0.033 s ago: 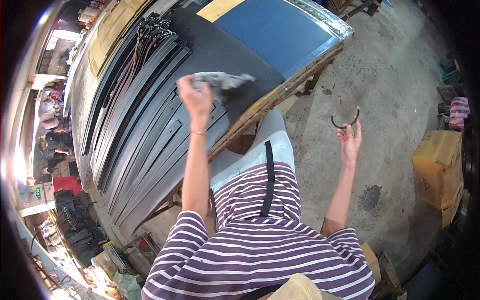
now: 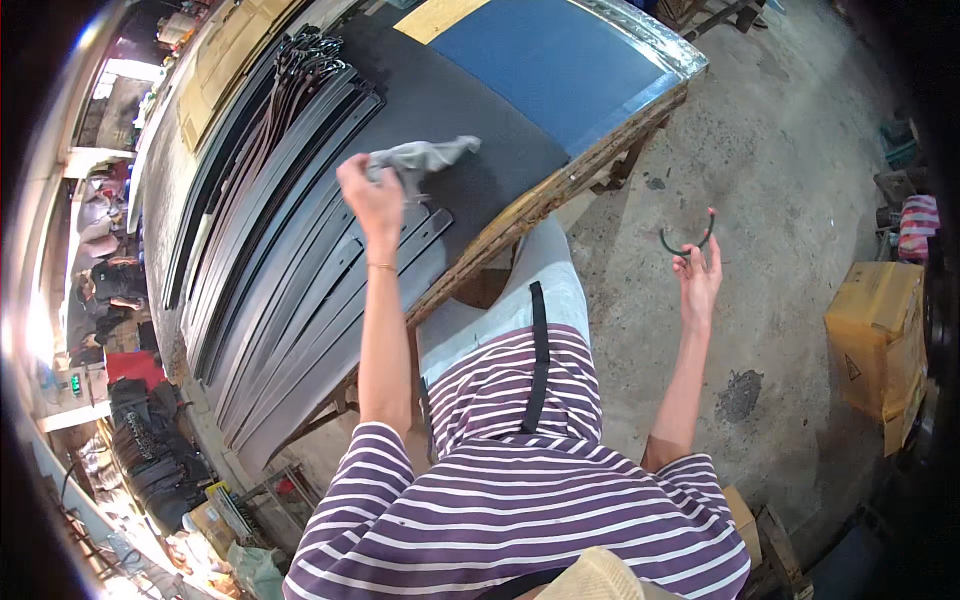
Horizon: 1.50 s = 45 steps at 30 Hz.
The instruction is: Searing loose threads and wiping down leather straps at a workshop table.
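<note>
one red thing (image 2: 132, 367) shows at the far left, just above a heap of black items (image 2: 145, 440). next comes brown cardboard (image 2: 225, 70), near the upper ends of many long dark straps (image 2: 280, 240), which lie side by side in a fan on a table (image 2: 530, 207). shiny metal pieces (image 2: 315, 50) cluster at the top ends of some. the left hand (image 2: 375, 208) is over the straps, thumb and fingers pinched on one end of a grey cloth (image 2: 425, 157). the cloth trails to the right above a dark mat (image 2: 510, 135), slightly blurred; whether it touches the mat cannot be told. a blue sheet (image 2: 550, 70) lies farther right. well apart from the left hand, past the striped shirt (image 2: 520, 480), a thin, curved dark strip (image 2: 669, 248) is held in the right hand (image 2: 698, 280) over the grey, stained floor (image 2: 770, 220), its ends pointing up, the right one reddish. at the far right are a brown box (image 2: 865, 340) and, farther off, a pink striped cloth (image 2: 918, 228).
</note>
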{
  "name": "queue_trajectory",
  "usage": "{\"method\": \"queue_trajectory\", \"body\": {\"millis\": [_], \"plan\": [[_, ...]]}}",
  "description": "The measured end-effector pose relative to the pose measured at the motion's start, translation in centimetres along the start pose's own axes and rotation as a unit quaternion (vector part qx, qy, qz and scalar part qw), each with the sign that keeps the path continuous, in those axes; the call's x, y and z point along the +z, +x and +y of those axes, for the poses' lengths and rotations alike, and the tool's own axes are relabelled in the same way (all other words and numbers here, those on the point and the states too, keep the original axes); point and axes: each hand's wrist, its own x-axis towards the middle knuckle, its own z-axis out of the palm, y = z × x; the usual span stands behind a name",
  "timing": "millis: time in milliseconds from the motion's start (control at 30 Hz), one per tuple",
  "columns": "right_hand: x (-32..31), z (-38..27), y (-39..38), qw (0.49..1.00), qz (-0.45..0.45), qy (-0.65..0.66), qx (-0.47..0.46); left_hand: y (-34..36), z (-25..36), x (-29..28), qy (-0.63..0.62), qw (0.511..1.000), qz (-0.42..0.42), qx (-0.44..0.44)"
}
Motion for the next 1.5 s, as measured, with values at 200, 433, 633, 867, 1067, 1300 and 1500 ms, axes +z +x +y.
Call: {"method": "queue_trajectory", "body": {"millis": [200,433,633,867,1067,1300,1500], "plan": [[2.2,0.3,1.4,0.999,0.020,0.003,0.041,-2.2,-6.9,2.2,0.145,0.946,-0.236,0.166],[1.4,0.7,1.7,0.994,0.046,0.101,0.018,-6.9,11.2,9.1,-0.192,0.880,-0.367,0.234],[1.0,-0.6,2.9,0.995,0.078,0.050,-0.027,-4.6,8.3,6.9,-0.149,0.930,-0.280,0.184],[9.7,-2.0,5.8,0.996,-0.055,-0.003,-0.077,-6.0,5.6,6.0,0.043,0.954,-0.244,0.168],[14.2,-0.9,9.6,0.984,-0.163,-0.013,-0.073,-6.0,5.8,6.4,0.039,0.954,-0.249,0.166],[13.9,-1.8,8.4,0.988,-0.142,-0.008,-0.061,-5.8,5.8,6.2,0.024,0.956,-0.245,0.160],[14.4,-4.8,7.1,0.978,-0.081,-0.052,-0.183,-5.3,6.3,5.3,0.018,0.943,-0.303,0.139]]}}
